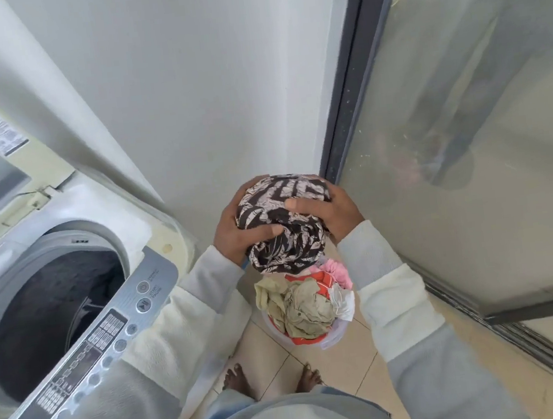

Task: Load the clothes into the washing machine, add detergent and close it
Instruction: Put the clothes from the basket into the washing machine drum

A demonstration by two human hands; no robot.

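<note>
Patterned bundle (pixel 285 239) gripped betw. L hand (pixel 236 234) & R hand (pixel 336 214); basket (pixel 338 336) at its 6 o'clock, lid-up washer (pixel 74 232) at 9

Head-worn view: a single wide-angle camera looks forward and steeply down past the wearer's chest. The left hand (pixel 236 231) and right hand (pixel 332 213), with the patterned bundle (pixel 284 229) between them, sit near the lens at frame centre. The washing machine (pixel 72 212) fills the lower left, and the tiled floor (pixel 355 365) lies well below. Edges bow, probably from lens distortion.
</note>
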